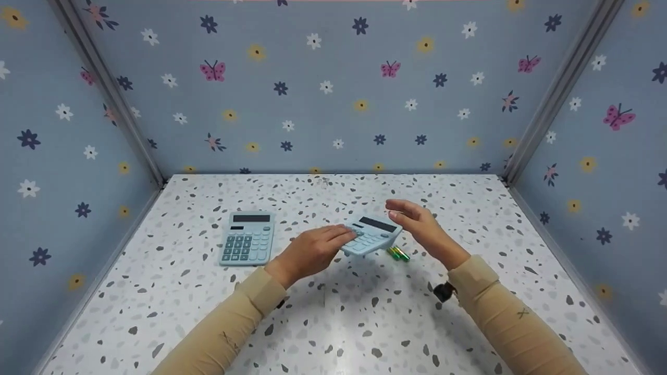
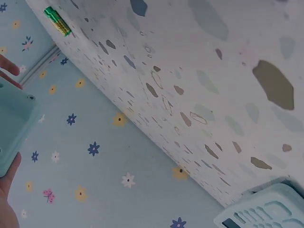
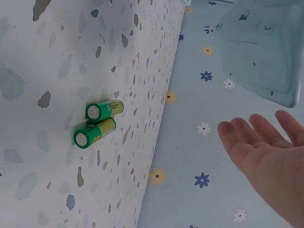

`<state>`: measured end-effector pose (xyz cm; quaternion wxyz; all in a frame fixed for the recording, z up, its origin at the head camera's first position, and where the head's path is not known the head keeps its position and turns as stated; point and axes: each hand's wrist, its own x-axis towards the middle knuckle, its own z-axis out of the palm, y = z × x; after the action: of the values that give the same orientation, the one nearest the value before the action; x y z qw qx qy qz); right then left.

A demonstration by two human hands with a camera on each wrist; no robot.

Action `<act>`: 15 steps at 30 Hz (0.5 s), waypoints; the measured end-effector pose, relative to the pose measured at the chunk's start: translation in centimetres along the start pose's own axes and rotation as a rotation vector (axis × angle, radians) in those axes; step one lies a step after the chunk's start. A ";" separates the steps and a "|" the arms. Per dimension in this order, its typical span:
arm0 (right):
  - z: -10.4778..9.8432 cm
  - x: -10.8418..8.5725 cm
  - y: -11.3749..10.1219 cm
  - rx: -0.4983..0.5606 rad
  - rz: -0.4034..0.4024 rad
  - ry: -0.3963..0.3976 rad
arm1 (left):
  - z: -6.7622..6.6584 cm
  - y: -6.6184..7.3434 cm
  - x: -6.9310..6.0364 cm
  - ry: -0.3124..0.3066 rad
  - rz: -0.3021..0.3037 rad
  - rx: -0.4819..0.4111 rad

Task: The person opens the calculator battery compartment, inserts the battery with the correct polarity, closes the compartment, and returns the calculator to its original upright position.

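My left hand (image 1: pixel 315 251) grips a pale blue calculator (image 1: pixel 371 238) by its left side, fingers lying over the keys. The calculator is held tilted above the table, display toward the far side. In the right wrist view its plain underside (image 3: pixel 261 57) shows. My right hand (image 1: pixel 424 232) is beside the calculator's right edge, fingers extended and loosely bent, holding nothing; the right wrist view shows a gap between its fingertips and the casing. Two green-and-gold batteries (image 3: pixel 97 124) lie side by side on the table below, near the calculator's right corner.
A second pale blue calculator (image 1: pixel 247 239) with darker number keys lies face up on the left of the speckled white table (image 1: pixel 333 333). Flower-patterned blue panels (image 1: pixel 333 67) enclose the back and both sides. A small black device (image 1: pixel 444 291) is at the right wrist.
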<state>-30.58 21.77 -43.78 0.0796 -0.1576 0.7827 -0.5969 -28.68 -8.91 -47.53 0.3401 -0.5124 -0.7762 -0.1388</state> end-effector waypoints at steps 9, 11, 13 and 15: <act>-0.5 -0.2 -0.2 0.088 -0.064 -0.010 | -0.4 1.1 0.3 -0.013 -0.269 -0.376; -0.6 -0.3 -0.2 0.110 -0.070 -0.017 | -0.5 1.3 0.4 -0.023 -0.351 -0.480; -0.6 -0.3 -0.3 0.122 -0.075 -0.022 | -0.6 1.4 0.5 -0.034 -0.443 -0.593; -0.6 -0.3 -0.3 0.129 -0.072 -0.021 | -0.7 1.5 0.5 -0.037 -0.534 -0.691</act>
<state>-30.39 22.36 -43.35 0.0761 -0.1866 0.7355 -0.6469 -27.23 -8.32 -46.86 0.0872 -0.3798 -0.7954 -0.4642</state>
